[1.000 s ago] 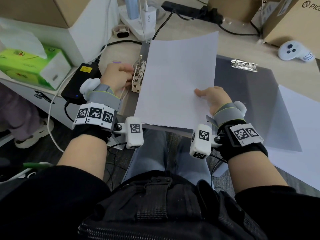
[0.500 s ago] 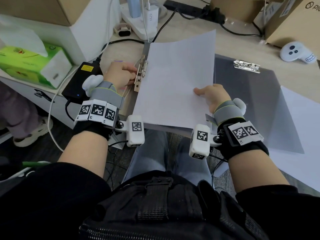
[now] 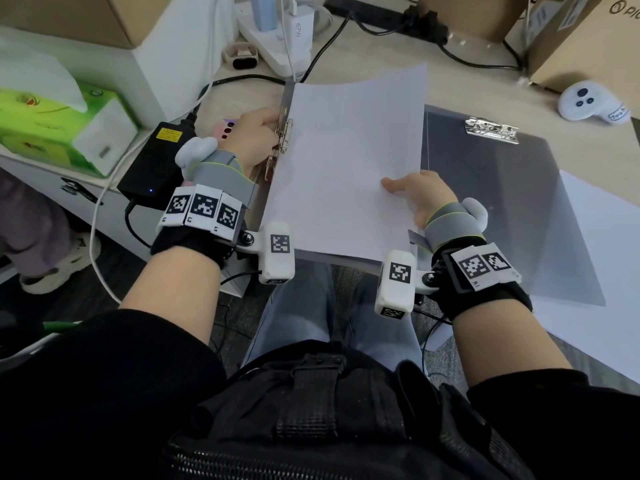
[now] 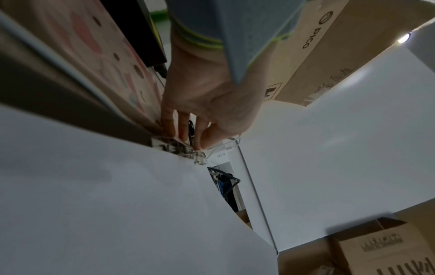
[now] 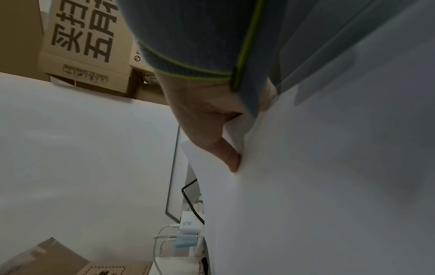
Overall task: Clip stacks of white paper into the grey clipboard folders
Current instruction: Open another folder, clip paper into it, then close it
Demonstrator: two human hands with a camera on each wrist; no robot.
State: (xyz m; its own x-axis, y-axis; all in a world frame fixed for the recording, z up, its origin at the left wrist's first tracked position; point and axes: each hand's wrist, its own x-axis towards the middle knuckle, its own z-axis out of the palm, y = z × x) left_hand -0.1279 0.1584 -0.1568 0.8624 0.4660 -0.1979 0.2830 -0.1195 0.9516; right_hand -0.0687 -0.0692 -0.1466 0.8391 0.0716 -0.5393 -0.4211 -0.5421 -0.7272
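Observation:
A stack of white paper (image 3: 346, 168) lies over a grey clipboard folder (image 3: 287, 98) in front of me. Its left edge sits at the folder's metal clip (image 3: 281, 140). My left hand (image 3: 256, 140) pinches that clip (image 4: 179, 148), fingers and thumb curled on it. My right hand (image 3: 415, 192) grips the paper's right edge, thumb on top (image 5: 229, 158) and fingers hidden beneath. A second grey clipboard folder (image 3: 502, 202) with a silver clip (image 3: 491, 129) lies to the right, partly under the paper.
More white sheets (image 3: 609, 271) lie at the right. A black power brick (image 3: 156, 157), green tissue box (image 3: 59, 126), white box (image 3: 183, 46), power strip with chargers (image 3: 277, 32), cardboard boxes (image 3: 588, 39) and a white controller (image 3: 588, 103) ring the desk.
The paper has slid left, its left edge now reaching the clip. My left hand stayed on the clip; my right hand moved slightly left with the sheets.

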